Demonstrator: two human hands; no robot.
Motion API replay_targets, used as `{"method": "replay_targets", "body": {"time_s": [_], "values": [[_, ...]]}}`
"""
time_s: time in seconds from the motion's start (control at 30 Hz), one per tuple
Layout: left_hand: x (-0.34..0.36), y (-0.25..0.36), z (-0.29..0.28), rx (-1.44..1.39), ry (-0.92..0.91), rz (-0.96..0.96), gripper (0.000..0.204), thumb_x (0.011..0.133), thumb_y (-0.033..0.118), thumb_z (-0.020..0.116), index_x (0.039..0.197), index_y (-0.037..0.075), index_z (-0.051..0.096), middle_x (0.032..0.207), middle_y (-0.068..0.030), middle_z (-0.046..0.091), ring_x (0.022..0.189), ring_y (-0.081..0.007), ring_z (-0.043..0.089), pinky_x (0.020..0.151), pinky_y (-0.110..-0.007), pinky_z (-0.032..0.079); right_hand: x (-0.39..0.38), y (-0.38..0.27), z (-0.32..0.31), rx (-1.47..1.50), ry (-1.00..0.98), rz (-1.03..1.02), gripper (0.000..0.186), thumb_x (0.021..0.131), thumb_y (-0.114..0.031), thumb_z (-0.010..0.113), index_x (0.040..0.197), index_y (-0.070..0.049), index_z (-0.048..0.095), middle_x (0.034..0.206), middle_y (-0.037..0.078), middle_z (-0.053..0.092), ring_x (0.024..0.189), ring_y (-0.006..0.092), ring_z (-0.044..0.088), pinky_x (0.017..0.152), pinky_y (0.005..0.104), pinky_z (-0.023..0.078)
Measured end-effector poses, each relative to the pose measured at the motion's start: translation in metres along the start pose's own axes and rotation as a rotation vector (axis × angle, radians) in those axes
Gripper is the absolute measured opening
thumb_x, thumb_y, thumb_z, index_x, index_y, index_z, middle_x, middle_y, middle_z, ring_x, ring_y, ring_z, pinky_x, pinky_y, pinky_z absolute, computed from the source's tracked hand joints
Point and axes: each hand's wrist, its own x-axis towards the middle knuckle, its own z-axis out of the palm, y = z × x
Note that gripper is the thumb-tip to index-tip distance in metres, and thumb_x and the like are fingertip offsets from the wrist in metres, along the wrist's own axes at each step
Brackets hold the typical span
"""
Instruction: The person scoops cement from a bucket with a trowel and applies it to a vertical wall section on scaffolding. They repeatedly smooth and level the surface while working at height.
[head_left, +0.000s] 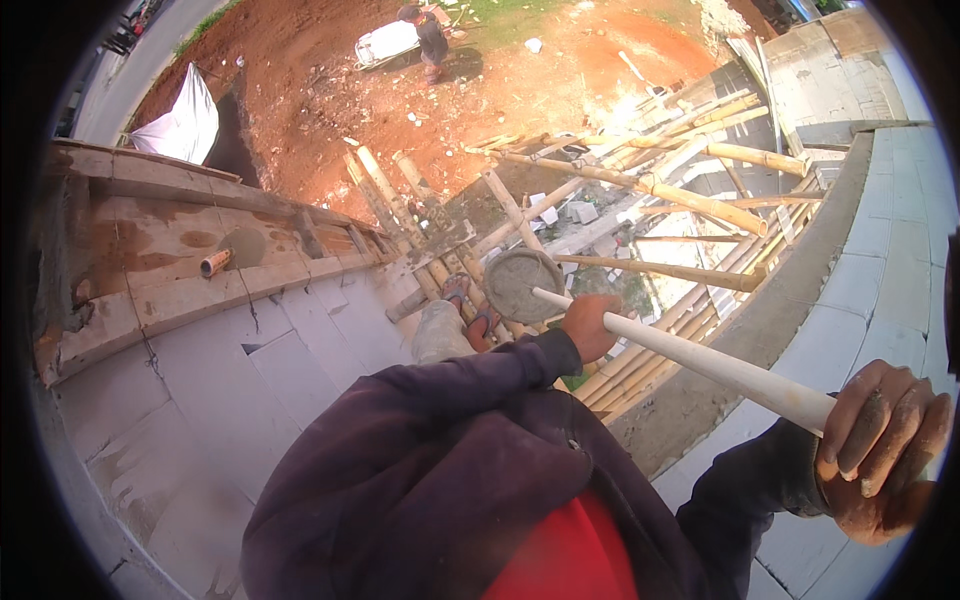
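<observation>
A long white pole (720, 370) slants across in front of me, and both hands are closed around it. My left hand (590, 328) grips it near its far end. At the other end, by the right rim of the view, my right hand (880, 450) has its fingers wrapped over the pole. The far tip meets a round grey bucket (520, 283) whose inside looks like wet cement; I cannot tell whether the pole is dipped in or fixed to it. Close beside the bucket are my sandalled feet (470, 305), on bamboo poles.
Bamboo scaffolding (640, 180) spreads ahead, with gaps showing the ground below. A pale block wall (890, 250) curves along the right. On the left runs another block wall (220, 370) with an orange pipe stub (215, 263). Far below, a person (430, 45) stands by a wheelbarrow (388, 44).
</observation>
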Motion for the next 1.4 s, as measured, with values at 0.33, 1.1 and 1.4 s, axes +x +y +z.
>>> {"method": "replay_targets", "body": {"time_s": [0.33, 1.1, 1.4], "values": [[-0.016, -0.027, -0.048, 0.085, 0.214, -0.041, 0.033, 0.09, 0.025, 0.069, 0.069, 0.002, 0.06, 0.066, -0.019, 0.058, 0.064, -0.0373, 0.058, 0.061, -0.047, 0.042, 0.024, 0.05, 0.028, 0.091, -0.07, 0.058, 0.044, 0.094, -0.03, 0.066, 0.06, -0.017, 0.042, 0.043, -0.005, 0.045, 0.033, 0.0054, 0.044, 0.04, 0.0232, 0.047], [-0.057, -0.18, -0.131, 0.177, 0.647, -0.233, 0.031, 0.084, 0.025, 0.07, 0.068, 0.004, 0.054, 0.07, -0.0201, 0.056, 0.074, -0.0443, 0.056, 0.068, -0.052, 0.043, 0.019, 0.171, 0.126, 0.115, -0.272, 0.299, 0.038, 0.085, -0.02, 0.069, 0.063, -0.003, 0.045, 0.052, 0.007, 0.042, 0.046, 0.0231, 0.04, 0.049, 0.0384, 0.036], [-0.05, -0.203, -0.129, 0.229, 0.576, -0.156, 0.036, 0.084, 0.029, 0.072, 0.07, 0.001, 0.055, 0.07, -0.0196, 0.055, 0.071, -0.0406, 0.056, 0.067, -0.048, 0.044, 0.001, 0.169, 0.125, 0.061, -0.167, 0.254, 0.042, 0.087, -0.026, 0.072, 0.063, -0.007, 0.043, 0.051, 0.004, 0.041, 0.046, 0.0183, 0.039, 0.052, 0.038, 0.039]]}}
